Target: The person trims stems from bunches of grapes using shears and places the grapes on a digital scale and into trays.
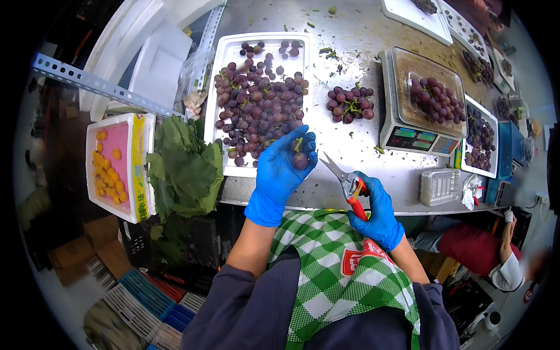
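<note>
My left hand (pixel 276 172), in a blue glove, is cupped palm up over the near edge of a white foam tray (pixel 308 87). A small sprig of dark grapes (pixel 300 161) with a green stem rests in its curled fingers. My right hand (pixel 382 213), also gloved in blue, grips red-handled pruning shears (pixel 357 207). Their blades point up and left toward the sprig, tips slightly apart and not touching it. Many loose purple grapes (pixel 256 99) fill the tray. A trimmed bunch of grapes (pixel 350 105) lies on the metal table to its right.
A scale (pixel 417 138) carries a clear box of grapes (pixel 437 99). Nearby are clear plastic containers (pixel 438 186) and another grape tray (pixel 496 140). Large green leaves (pixel 185 163) and a foam box of orange fruit (pixel 108 175) sit left. Another person (pixel 475 248) is at right.
</note>
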